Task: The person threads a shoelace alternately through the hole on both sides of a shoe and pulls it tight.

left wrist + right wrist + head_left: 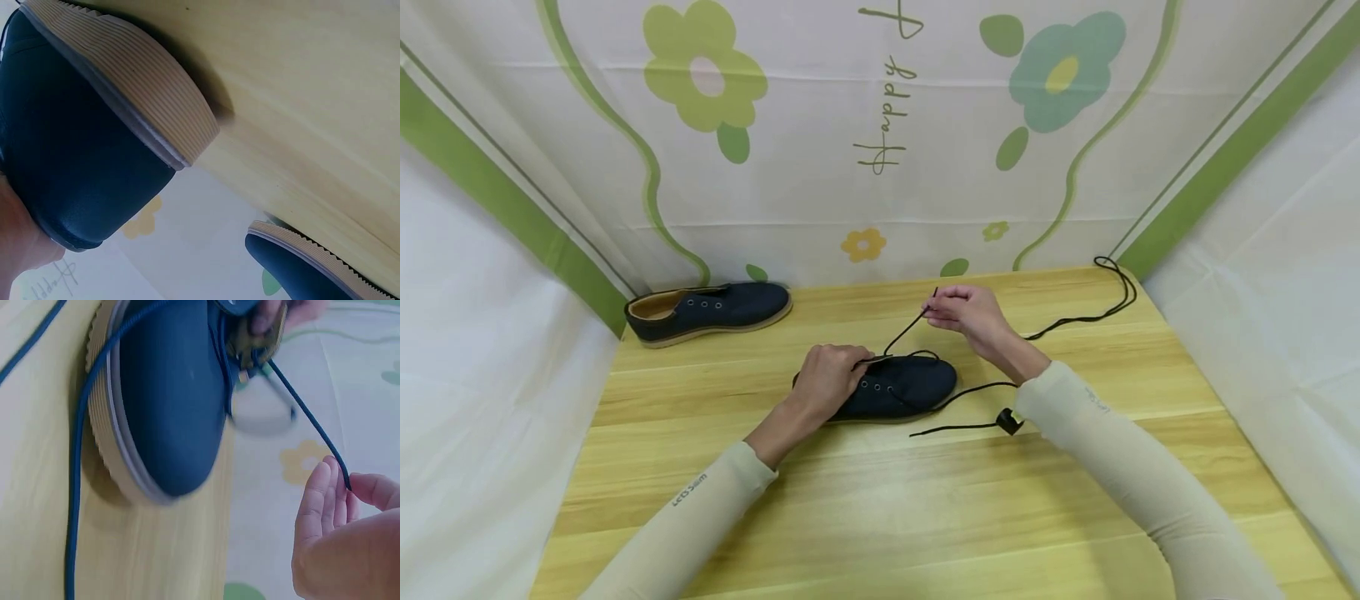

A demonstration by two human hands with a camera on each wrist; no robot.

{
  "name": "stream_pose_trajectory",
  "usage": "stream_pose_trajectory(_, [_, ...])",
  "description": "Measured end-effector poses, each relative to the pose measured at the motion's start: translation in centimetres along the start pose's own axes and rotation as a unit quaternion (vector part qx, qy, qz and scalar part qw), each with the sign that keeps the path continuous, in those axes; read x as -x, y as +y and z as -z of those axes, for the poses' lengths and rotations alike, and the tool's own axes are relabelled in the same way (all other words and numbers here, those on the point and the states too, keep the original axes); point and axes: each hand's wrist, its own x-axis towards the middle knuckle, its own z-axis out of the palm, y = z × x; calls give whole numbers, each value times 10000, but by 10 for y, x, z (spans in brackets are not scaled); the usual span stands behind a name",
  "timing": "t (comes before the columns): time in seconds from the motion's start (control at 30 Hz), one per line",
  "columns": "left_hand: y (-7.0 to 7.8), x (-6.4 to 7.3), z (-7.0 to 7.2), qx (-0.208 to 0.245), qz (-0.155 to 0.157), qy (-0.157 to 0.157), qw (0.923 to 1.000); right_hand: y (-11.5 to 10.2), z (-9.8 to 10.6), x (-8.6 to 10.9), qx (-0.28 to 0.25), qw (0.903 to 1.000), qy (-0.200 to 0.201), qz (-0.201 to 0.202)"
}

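Note:
A dark navy shoe (925,382) with a tan ribbed sole sits on the wooden table, toe to the right. My left hand (830,379) grips its upper around the opening, and in the right wrist view those fingers hold up the eyelet flap. Above the shoe, my right hand (973,318) pinches a black shoelace (904,332) between thumb and fingers close to its end. The lace (315,425) runs taut down to the raised flap. Another stretch of lace (973,389) crosses the toe side and passes under the right forearm.
At the back left stands a matching navy shoe (741,304), its eyelets bare of lace. A doubled black lace (1078,319) lies at the back right. Beside the right sleeve is a small black object (1009,421). A flower-printed cloth (820,192) rises behind the table.

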Motion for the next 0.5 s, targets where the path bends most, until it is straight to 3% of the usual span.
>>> stream_pose_trajectory(0.5, [-1,1,-1,64,-2,56,10000,-18,62,-2,-764,9940,788,-39])
